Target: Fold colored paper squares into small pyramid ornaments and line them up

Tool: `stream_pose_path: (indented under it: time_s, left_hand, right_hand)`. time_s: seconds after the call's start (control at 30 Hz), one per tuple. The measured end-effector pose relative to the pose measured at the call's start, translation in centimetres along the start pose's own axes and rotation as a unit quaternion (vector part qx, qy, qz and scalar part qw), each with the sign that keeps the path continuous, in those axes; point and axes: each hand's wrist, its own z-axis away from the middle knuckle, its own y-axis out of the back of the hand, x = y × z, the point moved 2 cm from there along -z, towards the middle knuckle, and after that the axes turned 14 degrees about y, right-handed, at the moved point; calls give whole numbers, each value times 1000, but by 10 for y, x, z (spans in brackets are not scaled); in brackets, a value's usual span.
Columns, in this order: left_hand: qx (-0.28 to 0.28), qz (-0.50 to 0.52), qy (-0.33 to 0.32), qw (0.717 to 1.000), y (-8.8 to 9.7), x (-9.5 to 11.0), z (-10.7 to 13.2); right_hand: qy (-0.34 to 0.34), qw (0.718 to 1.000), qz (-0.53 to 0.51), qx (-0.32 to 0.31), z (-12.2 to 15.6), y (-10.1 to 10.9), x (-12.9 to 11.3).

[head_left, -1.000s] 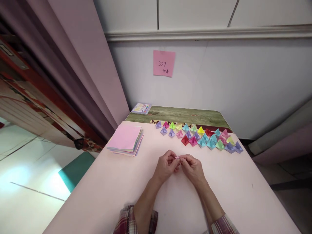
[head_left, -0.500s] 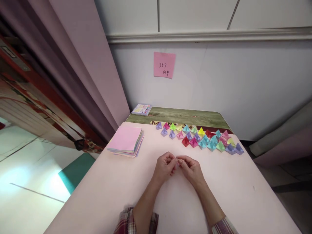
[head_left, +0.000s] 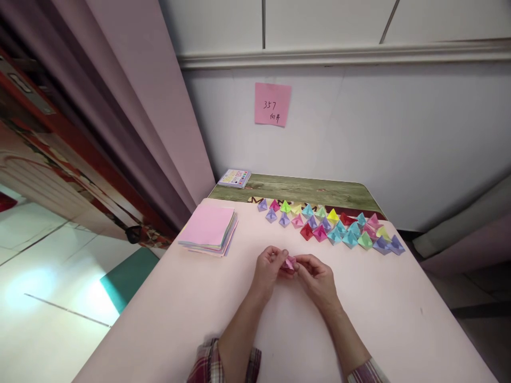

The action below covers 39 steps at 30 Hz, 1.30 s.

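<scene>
A small pink folded paper boat [head_left: 289,263] is pinched between my two hands, just above the pale table [head_left: 207,308]. My left hand [head_left: 270,271] grips its left side with thumb and fingers, and part of the paper is hidden behind them. On the other side my right hand [head_left: 318,277] has its thumb and forefinger closed on the paper's edge. Beyond my hands, several folded paper boats in many colours stand in rows, among them a red one [head_left: 307,231] and a magenta one [head_left: 320,233].
A stack of square coloured paper [head_left: 207,226], pink on top, lies to the left. At the far table edge are a green wood-patterned strip [head_left: 303,186] and a printed packet [head_left: 235,178]. A pink note [head_left: 273,104] hangs on the wall behind.
The pink paper, mostly covered by my fingers before, now shows as an opened-out boat shape between them. My hands have parted slightly. The view has shifted a little.
</scene>
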Motion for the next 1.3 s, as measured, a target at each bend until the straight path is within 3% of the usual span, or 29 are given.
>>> stream_pose_path:
  time_s: [0.13,0.27,0.33,0.53,0.73,0.8,0.9,1.03,1.17,1.3]
  left_hand:
    - [45,-111,-9,993,8,-3,-4]
    - [159,-268,-141,940,15,2,-2]
    - [184,-296,-203,915,15,4,0]
    - [166,-336,-284,882,10,6,0]
    - [90,-463,-346,811,0,0,-1]
    - [92,-488,-344,797,-4,-1,0]
    - [130,-492,-329,795,-4,0,1]
    - [168,-454,-301,821,2,2,-2]
    - [173,-422,-263,850,5,1,-5]
    - [169,-408,-266,857,2,2,-4]
  right_hand:
    - [-31,998,42,41,0,5,6]
    - [-33,993,111,28,-3,10,6]
    - [-20,990,135,33,-4,11,4]
    - [8,975,192,111,-4,18,-2]
    - [25,972,228,55,-3,12,-2]
    - [41,968,245,36,-3,9,-2]
    - [52,964,262,16,-2,8,-2]
    - [37,964,264,16,-2,10,-2]
    - [25,965,258,20,-2,11,-2]
    - [39,967,253,20,-2,10,-4]
